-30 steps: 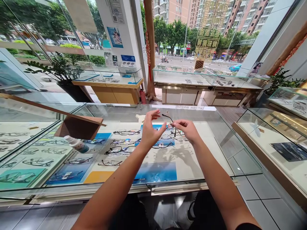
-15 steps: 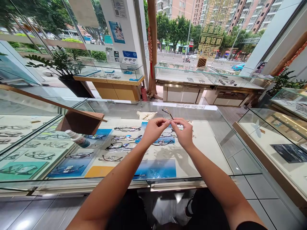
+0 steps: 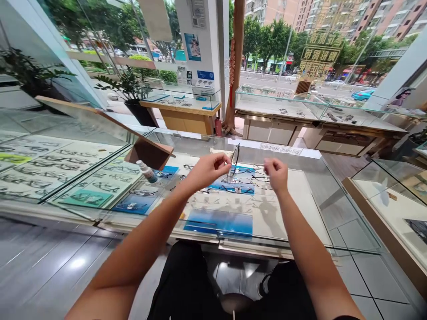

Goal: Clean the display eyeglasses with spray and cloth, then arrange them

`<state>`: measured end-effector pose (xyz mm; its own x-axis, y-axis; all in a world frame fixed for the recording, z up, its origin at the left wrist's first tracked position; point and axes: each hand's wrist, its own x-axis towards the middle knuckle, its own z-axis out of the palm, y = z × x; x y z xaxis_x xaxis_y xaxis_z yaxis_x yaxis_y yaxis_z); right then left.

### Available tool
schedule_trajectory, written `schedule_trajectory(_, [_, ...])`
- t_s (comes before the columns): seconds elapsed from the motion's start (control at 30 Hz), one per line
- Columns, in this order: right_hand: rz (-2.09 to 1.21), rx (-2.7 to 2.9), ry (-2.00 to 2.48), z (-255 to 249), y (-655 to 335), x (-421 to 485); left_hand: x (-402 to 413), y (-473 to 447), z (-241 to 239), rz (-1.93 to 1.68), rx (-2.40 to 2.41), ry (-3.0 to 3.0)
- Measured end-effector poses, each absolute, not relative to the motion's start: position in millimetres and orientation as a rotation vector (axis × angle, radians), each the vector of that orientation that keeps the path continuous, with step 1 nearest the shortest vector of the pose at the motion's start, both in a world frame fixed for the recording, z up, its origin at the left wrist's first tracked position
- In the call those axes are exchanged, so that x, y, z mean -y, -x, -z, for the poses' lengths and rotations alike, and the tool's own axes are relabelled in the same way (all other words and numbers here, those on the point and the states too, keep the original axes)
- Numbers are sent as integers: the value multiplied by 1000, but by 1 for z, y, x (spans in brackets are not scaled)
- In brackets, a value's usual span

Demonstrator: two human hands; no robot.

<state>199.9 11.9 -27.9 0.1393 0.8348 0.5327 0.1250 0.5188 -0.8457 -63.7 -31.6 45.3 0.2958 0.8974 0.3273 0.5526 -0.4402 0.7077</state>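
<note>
My left hand (image 3: 207,170) is closed in a pinch on a thin pair of glasses (image 3: 234,161), held up over the glass display counter (image 3: 300,209). One dark temple arm of the glasses sticks up between my hands. My right hand (image 3: 276,174) is a short way to the right, fingers curled together; what it pinches, if anything, is too thin to make out. Under the glass lie several spectacle frames (image 3: 238,188) on blue and white cards.
A small white spray bottle (image 3: 147,171) lies on the counter to the left, beside a wooden mirror stand (image 3: 151,153). A folded cloth (image 3: 220,152) sits at the counter's far edge. More glass cases stand left, right and behind. My dark-trousered legs are below.
My hands, joined on the glasses half a second ago, have drawn apart; the glasses stay with the left hand. The camera has swung to the left, showing more of the left-hand case.
</note>
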Motion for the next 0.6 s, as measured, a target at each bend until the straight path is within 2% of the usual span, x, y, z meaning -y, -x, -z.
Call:
schedule_trajectory(0.13, [-730,1202,958,35,-219,-32,54,93,-65,-510,-1414,-2499])
schedule_trajectory(0.27, [-898,1152,900,31,-225,-34,68,102,-50,-50,-1397,-2726])
schedule_trajectory(0.6, [-1052,1027,703,24,-239,-36,82,102,-12,418,-1385,-2936])
